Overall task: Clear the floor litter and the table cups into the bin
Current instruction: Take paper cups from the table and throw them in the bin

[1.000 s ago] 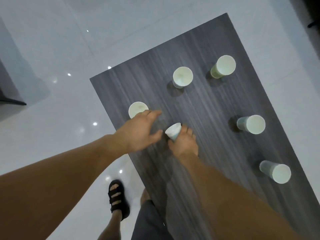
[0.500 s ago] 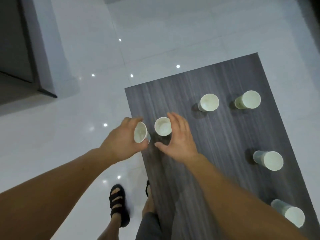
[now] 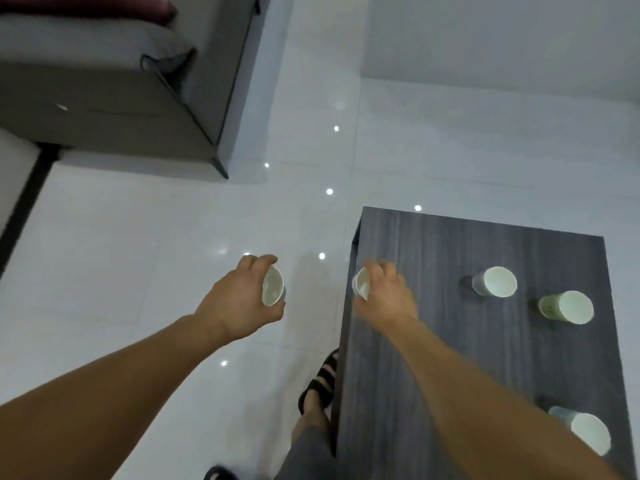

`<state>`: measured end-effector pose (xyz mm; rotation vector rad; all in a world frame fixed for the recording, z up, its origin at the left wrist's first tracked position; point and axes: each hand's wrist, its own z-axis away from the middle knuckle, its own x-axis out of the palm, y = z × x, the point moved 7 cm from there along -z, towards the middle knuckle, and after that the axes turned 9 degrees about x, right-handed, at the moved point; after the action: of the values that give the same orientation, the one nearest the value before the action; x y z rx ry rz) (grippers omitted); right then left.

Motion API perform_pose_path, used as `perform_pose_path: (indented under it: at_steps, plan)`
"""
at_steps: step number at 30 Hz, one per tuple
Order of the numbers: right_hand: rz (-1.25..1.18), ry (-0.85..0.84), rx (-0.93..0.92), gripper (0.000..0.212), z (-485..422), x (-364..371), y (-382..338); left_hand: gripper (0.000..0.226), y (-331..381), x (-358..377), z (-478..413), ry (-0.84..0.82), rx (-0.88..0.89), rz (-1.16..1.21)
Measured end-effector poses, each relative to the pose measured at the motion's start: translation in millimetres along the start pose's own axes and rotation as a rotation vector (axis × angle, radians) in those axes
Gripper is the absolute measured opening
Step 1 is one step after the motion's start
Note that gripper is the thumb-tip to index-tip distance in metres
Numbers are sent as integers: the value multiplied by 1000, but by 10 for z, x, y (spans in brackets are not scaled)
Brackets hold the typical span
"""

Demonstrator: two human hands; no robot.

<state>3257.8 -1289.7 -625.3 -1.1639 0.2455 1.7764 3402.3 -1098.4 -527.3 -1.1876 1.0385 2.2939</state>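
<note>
open floor [image 3: 138, 271] left of table [image 3: 433, 341], sofa [image 3: 121, 109] beyond, three cups [image 3: 498, 281] standing right

The left grip [image 3: 239, 306] holds a white paper cup [image 3: 272, 286] over the glossy white tiled floor [image 3: 138, 237]. The right grip [image 3: 388, 299] clasps a second white paper cup [image 3: 360, 285] at the dark wood-grain desk's [image 3: 485, 244] left edge. Three more cups [image 3: 496, 285] stand on it.

- Legible text, labels, brands, numbers or signs: none.
- On the cups [image 3: 498, 281]: sides plain or too blurred to read.
- On the counter [image 3: 450, 244]: wood grain only, no marking.
</note>
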Motion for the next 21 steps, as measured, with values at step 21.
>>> perform_pose_path:
  at_steps: [21]
  plan:
    - [494, -50, -985, 76, 4144, 1404, -4740, 77, -2863, -1245, 5721, 710, -639, 270]
